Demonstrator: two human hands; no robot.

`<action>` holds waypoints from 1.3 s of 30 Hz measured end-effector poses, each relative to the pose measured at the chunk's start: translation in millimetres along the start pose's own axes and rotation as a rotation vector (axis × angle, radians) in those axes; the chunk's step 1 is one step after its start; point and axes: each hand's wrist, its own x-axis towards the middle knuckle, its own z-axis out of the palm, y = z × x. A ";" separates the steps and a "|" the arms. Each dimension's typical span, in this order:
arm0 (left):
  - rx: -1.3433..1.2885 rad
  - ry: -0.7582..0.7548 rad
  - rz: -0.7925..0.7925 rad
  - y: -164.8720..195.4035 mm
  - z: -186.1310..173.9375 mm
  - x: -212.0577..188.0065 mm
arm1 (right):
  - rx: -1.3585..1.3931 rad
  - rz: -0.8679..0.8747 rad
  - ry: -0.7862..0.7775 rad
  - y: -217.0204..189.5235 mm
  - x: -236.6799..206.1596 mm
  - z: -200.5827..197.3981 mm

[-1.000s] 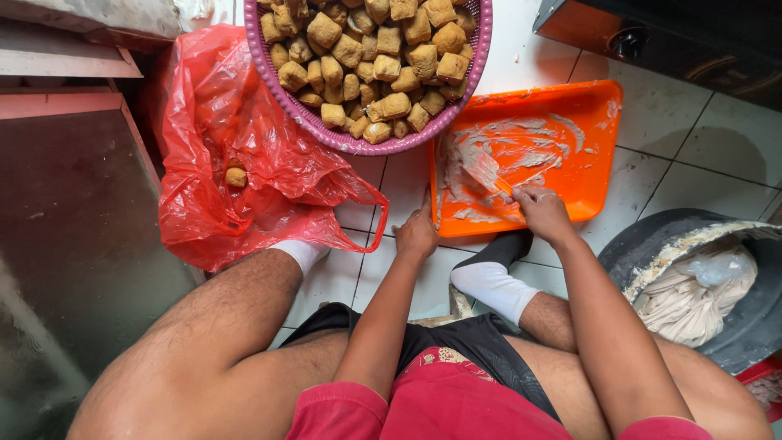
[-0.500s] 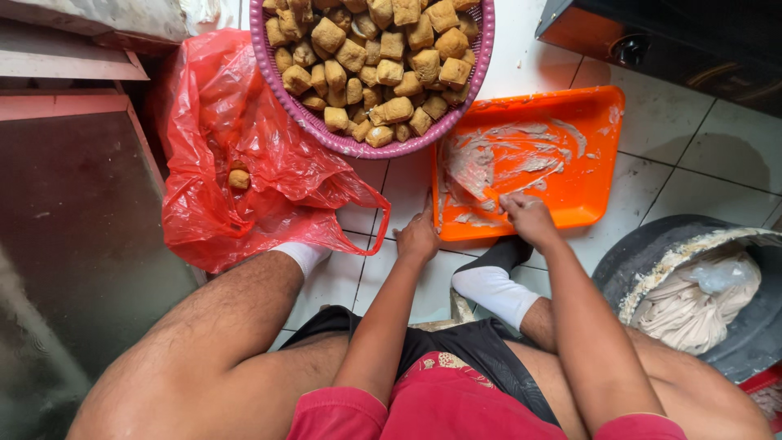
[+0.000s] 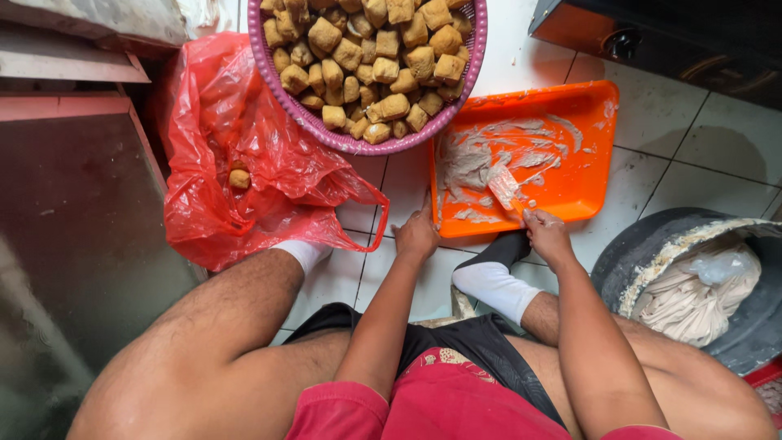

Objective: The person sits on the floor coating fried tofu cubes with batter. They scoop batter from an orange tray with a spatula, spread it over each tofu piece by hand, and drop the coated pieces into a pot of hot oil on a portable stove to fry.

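The right hand (image 3: pixel 547 235) grips a paste-coated scraper (image 3: pixel 505 187), its long axis pointing far-left across the orange tray (image 3: pixel 588 175); the left hand (image 3: pixel 417 235) clasps the tray's near-left edge.

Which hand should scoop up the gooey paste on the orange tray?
Probably the right hand: it holds the scraper against the paste. The left hand grips the orange tray's edge, steadying it.

A purple basket (image 3: pixel 269 77) of fried tofu sits far, red bag (image 3: pixel 220 163) left, dark tub (image 3: pixel 652 269) right.
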 end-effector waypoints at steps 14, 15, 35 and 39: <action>-0.001 0.090 0.079 -5.9 6.5 -5.2 | -0.599 -0.391 -0.349 -3.5 -24.7 71.5; -0.008 0.101 0.085 -5.9 7.1 -5.3 | -0.286 -0.098 -0.403 -1.6 -30.6 80.4; -0.018 -0.029 0.039 -4.2 3.9 -4.4 | -0.427 -0.310 0.399 -7.6 -22.6 68.5; 0.000 -0.014 0.041 -3.4 5.6 -5.5 | -0.448 -0.060 0.271 -12.4 -30.7 55.1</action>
